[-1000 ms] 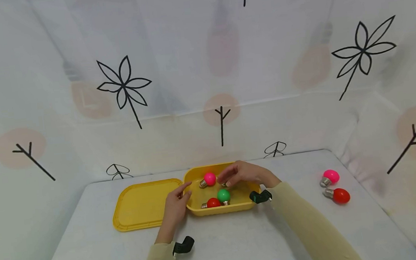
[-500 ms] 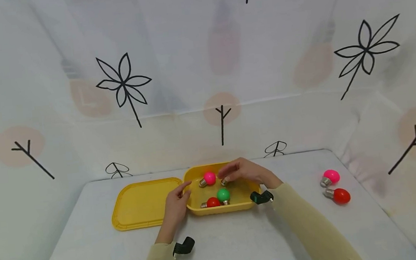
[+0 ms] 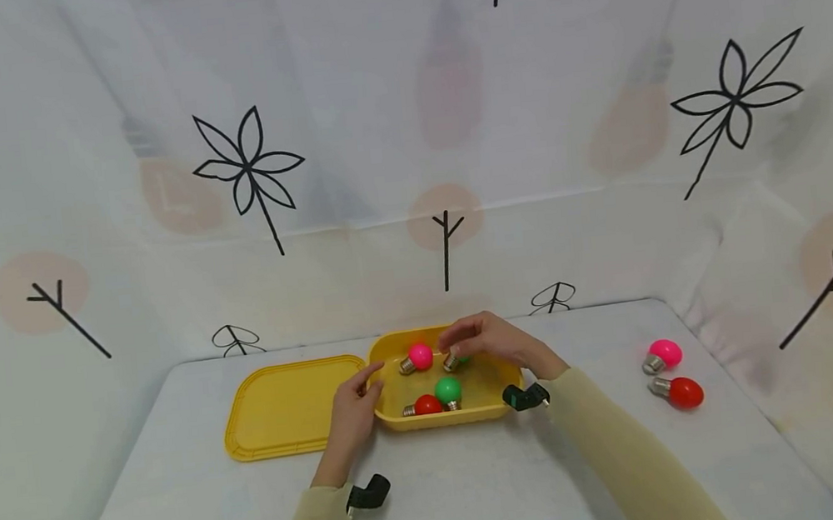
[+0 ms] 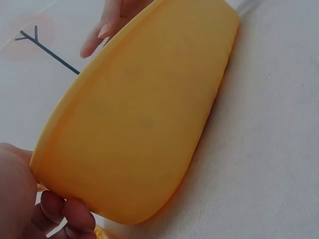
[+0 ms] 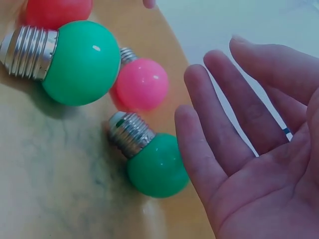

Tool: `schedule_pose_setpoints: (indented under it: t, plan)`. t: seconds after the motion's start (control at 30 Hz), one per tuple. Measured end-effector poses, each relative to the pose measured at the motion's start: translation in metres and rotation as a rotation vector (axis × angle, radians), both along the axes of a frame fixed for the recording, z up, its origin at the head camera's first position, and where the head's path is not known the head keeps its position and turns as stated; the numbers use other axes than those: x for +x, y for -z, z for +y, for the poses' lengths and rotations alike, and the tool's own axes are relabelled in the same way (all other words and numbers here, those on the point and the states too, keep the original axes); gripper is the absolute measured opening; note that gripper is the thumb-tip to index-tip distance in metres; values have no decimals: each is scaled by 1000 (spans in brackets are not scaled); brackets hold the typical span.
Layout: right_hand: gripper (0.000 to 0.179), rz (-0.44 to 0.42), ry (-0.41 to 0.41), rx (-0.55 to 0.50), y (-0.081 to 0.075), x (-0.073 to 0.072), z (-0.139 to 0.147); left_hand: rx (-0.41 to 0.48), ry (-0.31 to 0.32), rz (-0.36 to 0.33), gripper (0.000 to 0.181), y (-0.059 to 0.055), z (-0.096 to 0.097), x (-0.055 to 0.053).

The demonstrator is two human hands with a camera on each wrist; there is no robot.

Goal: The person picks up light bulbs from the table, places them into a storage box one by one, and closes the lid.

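While the left hand (image 3: 351, 417) holds the yellow tub (image 3: 469, 416), fingers curled, the right hand (image 3: 495, 342) hangs over it, fingers loosely spread; a green bulb (image 5: 158, 164) lies just beneath. Three more bulbs (image 3: 447, 389) share the tub.

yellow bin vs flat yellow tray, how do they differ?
Depth: the yellow bin has tall walls; the flat yellow tray has only a low rim.
Contents: the bin holds light bulbs; none show on the tray.
Position: the bin sits on the right, the tray on the left.
Shared: both are yellow with rounded corners, on the same table.
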State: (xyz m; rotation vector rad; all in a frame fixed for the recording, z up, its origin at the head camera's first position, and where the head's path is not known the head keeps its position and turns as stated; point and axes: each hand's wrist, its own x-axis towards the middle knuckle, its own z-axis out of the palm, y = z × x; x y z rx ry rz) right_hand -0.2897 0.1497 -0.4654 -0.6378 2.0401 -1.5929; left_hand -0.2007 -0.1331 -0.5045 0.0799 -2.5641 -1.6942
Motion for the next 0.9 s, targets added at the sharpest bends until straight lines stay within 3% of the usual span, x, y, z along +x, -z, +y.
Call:
schedule_pose_setpoints:
  t: [0.37,0.9]
  plan:
    - [31,72,3,16,-9,6,12,3,-8,-2,32,3,1,0]
    - [32,108,109,41,-20,27,37,0,-11,3,32,4,2,0]
